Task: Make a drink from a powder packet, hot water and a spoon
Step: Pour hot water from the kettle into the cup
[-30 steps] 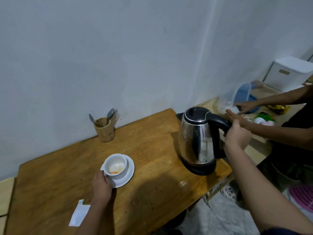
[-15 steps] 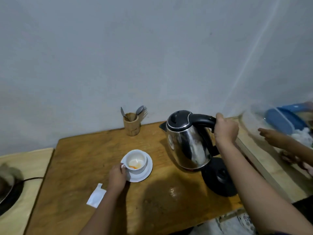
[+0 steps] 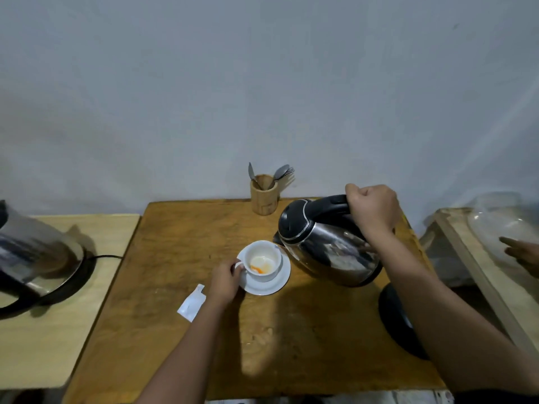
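Note:
A white cup (image 3: 263, 261) with orange and pale powder in its bottom stands on a white saucer (image 3: 274, 284) in the middle of the wooden table (image 3: 175, 246). My left hand (image 3: 224, 282) holds the cup's handle. My right hand (image 3: 373, 209) grips the black handle of a steel kettle (image 3: 329, 246), which is lifted off its black base (image 3: 399, 322) and tilted left, its spout just right of the cup's rim. An opened white packet (image 3: 192, 302) lies flat on the table left of my left hand. Spoons stand in a wooden holder (image 3: 264, 193) by the wall.
A second steel kettle (image 3: 32, 252) with a black cord sits on a pale side table (image 3: 58, 330) at the left. At the right, another person's hand (image 3: 522, 252) is by a clear container (image 3: 501, 225) on a pale surface.
The kettle has come off its base and moved left toward the cup, tilting more. My left hand stays on the cup. My view has swung left.

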Tool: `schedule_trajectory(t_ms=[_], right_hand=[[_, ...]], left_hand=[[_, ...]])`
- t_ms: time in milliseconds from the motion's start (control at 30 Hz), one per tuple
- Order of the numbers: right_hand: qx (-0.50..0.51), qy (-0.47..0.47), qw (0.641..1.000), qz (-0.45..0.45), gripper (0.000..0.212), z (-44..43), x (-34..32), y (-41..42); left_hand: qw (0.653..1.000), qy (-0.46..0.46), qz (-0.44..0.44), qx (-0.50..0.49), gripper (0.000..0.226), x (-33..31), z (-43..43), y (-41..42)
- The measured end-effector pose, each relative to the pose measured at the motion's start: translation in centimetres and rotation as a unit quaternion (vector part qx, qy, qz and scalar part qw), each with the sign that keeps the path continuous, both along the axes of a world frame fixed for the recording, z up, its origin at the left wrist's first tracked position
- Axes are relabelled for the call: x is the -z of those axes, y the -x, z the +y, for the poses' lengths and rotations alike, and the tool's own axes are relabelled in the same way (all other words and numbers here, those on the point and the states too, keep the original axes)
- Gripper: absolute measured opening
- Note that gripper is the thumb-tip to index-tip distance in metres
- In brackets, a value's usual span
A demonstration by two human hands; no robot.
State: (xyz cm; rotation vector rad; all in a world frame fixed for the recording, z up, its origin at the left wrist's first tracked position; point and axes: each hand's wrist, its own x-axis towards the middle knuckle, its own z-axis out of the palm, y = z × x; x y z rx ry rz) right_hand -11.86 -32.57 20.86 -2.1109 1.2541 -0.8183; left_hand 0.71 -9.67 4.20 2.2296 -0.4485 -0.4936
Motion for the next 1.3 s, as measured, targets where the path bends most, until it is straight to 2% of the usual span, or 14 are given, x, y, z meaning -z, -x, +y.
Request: schedule_trajectory(t_ms=[367, 1300], right_hand=[[-0.07, 0.037, 0.996, 0.028, 0.048, 0.0, 0.4, -1.8], [-0.076, 0.08, 0.992, 0.069, 0.043, 1.0, 1.7, -2.7]], left_hand=[[1.0, 0.0, 0.005, 0.008, 0.021, 0.1, -0.1, -0.7], [1.0, 0.001, 0.019, 0.008, 0.023, 1.2, 0.3, -1.1]])
